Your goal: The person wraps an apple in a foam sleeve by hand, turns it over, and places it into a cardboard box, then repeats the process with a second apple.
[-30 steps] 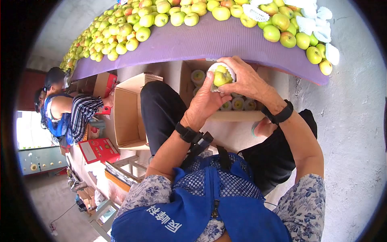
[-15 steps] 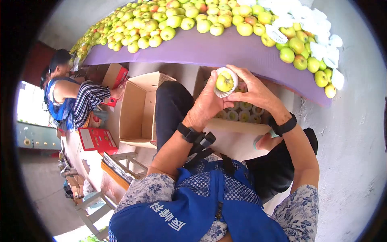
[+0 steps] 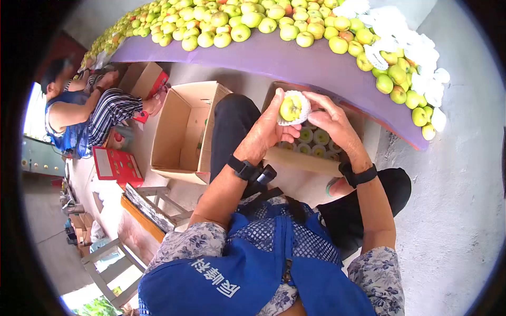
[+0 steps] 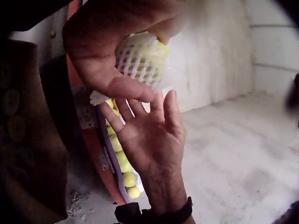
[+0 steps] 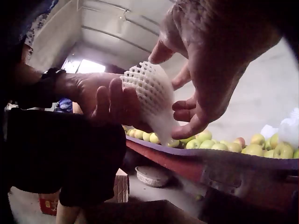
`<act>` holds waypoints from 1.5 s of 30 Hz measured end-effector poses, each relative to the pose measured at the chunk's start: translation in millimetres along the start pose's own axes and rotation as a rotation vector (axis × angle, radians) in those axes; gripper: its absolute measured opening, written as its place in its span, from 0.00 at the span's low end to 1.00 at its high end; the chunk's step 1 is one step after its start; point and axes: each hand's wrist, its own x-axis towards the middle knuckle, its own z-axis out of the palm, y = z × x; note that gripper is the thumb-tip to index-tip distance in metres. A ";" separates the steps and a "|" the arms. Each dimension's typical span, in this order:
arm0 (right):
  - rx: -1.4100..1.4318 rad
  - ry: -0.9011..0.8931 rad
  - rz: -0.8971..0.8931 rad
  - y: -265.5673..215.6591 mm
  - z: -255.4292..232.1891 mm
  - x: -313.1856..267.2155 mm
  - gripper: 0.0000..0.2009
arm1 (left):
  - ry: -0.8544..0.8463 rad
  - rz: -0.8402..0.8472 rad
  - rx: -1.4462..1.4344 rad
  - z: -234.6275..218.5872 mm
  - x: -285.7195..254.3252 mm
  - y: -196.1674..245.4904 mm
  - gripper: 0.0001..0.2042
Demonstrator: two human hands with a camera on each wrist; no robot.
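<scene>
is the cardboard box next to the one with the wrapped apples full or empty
Mostly empty: the head view shows the open cardboard box with bare inner walls and floor, only a small dark item inside.

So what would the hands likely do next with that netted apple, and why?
Probably lower it into the box below. The apple already sits in its foam net, held by the left hand, the right hand is open beside it, and netted apples fill only part of the box.

- One apple in a white foam net [image 3: 293,108], held between two hands.
- Two open cardboard boxes: an empty box [image 3: 184,131] and a box of netted apples [image 3: 316,142].
- One purple mat [image 3: 295,60].
- Two people.
- Loose apples [image 3: 247,21] on the mat: too many to count.
</scene>
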 end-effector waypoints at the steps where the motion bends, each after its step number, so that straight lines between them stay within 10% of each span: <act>1: 0.052 0.007 -0.004 5.0 -2.4 3.1 0.30 | -0.001 0.000 -0.006 -1.6 -0.7 0.9 0.37; 22: 0.201 0.218 -0.143 -18.0 57.4 6.9 0.39 | -0.181 0.131 0.141 -1.9 -54.7 26.2 0.37; 27: 0.188 0.214 -0.160 -12.5 62.9 12.1 0.40 | 0.132 0.428 0.385 7.9 -64.3 30.2 0.32; 45: -0.189 0.353 -0.167 -21.1 42.1 -21.7 0.41 | 0.135 0.348 0.456 44.8 -51.9 14.7 0.26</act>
